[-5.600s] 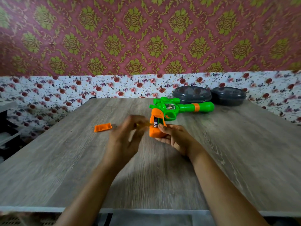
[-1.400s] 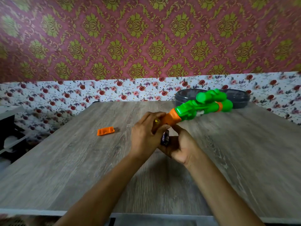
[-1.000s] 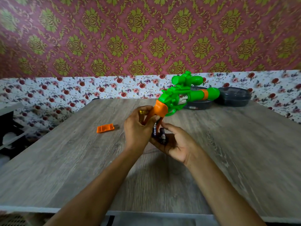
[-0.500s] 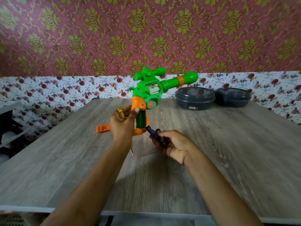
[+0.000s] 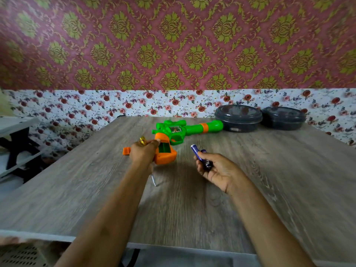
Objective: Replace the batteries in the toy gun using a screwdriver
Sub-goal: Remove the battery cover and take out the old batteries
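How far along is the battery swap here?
Done: the cover is off, lying on the table, and the compartment of the gun looks empty. In hand: the right hand grips batteries; the left hand holds the screwdriver and touches the gun's grip. Left: fit batteries, with no others in view, then screw the cover back on.

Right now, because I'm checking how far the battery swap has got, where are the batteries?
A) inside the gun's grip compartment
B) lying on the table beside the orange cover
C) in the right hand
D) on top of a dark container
C: the right hand grips the purple batteries, and the toy gun's open compartment shows only its green inside; the left hand holds the screwdriver.
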Tool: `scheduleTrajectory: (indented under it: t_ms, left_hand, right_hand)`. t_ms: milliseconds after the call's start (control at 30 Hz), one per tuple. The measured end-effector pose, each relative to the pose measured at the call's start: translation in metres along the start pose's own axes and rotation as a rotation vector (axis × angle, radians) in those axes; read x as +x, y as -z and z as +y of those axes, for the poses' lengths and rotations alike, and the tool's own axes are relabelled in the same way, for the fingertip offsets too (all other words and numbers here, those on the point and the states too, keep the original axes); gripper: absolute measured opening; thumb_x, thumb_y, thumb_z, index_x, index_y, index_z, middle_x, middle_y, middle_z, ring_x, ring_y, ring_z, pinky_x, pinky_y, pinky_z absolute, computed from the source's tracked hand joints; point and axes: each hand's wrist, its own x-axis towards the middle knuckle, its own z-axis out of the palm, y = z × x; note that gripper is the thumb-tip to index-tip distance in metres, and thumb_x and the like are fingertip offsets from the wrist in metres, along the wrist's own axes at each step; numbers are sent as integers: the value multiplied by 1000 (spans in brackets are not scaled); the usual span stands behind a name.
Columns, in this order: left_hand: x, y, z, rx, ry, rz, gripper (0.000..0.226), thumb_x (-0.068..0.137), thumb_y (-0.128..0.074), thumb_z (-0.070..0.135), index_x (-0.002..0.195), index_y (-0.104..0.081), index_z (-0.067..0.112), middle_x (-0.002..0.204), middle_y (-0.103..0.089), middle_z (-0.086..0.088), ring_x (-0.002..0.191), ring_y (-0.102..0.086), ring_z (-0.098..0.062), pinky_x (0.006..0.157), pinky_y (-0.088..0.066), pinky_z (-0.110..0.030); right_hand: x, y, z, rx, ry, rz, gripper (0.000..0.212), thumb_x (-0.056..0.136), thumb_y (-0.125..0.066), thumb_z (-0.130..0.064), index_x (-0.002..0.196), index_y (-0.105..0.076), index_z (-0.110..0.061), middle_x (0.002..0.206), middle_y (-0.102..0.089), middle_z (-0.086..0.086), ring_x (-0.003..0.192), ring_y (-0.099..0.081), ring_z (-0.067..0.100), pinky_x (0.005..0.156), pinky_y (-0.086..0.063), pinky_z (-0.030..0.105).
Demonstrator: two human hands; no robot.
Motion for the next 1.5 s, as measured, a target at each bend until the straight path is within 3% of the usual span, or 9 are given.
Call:
scheduleTrajectory:
  t_ms: [133, 300, 400, 500, 700, 933, 1100, 1267, 1500]
  left_hand:
    - [1, 2, 0, -6, 67, 9, 21, 78, -76, 20, 77, -55, 15, 103, -60, -15, 93, -60, -30, 75, -53, -41]
    - [-2, 2, 0, 194, 53, -14, 28, 84, -70, 20, 69, -48, 11, 69, -49, -10, 58, -43, -20, 58, -39, -29]
    - [-3, 5, 3, 425, -60, -51, 22, 87, -65, 24, 75, -51, 13, 69, -56, -18, 63, -53, -31, 63, -43, -33]
    - [-4, 9, 9, 566, -206, -18, 27, 91, -51, 27, 92, -60, 2, 96, -64, -24, 92, -61, -38, 78, -49, -38]
    - [4, 31, 32, 304, -412, -68, 20, 99, -36, 13, 104, -54, 8, 76, -44, -5, 66, -41, -16, 57, -39, -25]
    - [37, 100, 30, 829, -908, 267, 14, 83, -59, 3, 97, -61, 7, 93, -65, -10, 80, -61, -26, 70, -51, -36]
    - [37, 112, 19, 974, -726, 286, 18, 76, -65, 1, 91, -56, 6, 84, -58, -14, 72, -51, -28, 58, -42, -35]
    - [35, 113, 13, 1256, -475, 87, 26, 80, -67, 10, 104, -58, 12, 106, -57, -16, 80, -49, -25, 60, -38, -31]
    - [44, 120, 11, 1171, -377, 78, 11, 83, -62, 17, 93, -57, 15, 102, -59, -15, 81, -48, -27, 65, -43, -32]
  right_hand:
    - [-4, -2, -1, 53, -15, -4, 7, 90, -49, 3, 90, -55, 5, 76, -55, 12, 59, -55, 13, 40, -49, 14]
    - [-4, -4, 0, 33, -23, -18, 16, 94, -44, 1, 84, -56, 5, 77, -58, 14, 58, -59, 15, 42, -51, 16]
    - [-3, -3, 2, -41, 8, 0, 16, 95, -42, 0, 94, -56, 7, 78, -59, 14, 64, -59, 17, 44, -53, 19]
    - [0, -3, 6, -215, 92, 43, 16, 95, -43, -2, 105, -55, 2, 78, -60, 11, 69, -58, 17, 54, -54, 23]
    - [13, -5, 16, -787, 394, 168, 12, 93, -51, -14, 87, -61, -16, 88, -67, 3, 87, -61, 23, 78, -48, 35]
    - [20, -1, 15, -1333, 729, 358, 17, 92, -49, -15, 104, -58, -8, 92, -62, 10, 80, -54, 24, 64, -33, 26]
    - [16, 2, 12, -1526, 760, 438, 21, 93, -46, -12, 111, -53, -6, 103, -65, 14, 94, -59, 28, 64, -28, 25]
    - [11, 6, 7, -1638, 737, 505, 24, 93, -45, -13, 114, -52, -4, 108, -64, 16, 101, -58, 32, 69, -35, 30]
    - [-10, 17, 1, -1671, 625, 702, 25, 89, -51, -10, 112, -53, -1, 109, -64, 19, 103, -58, 35, 76, -45, 34]
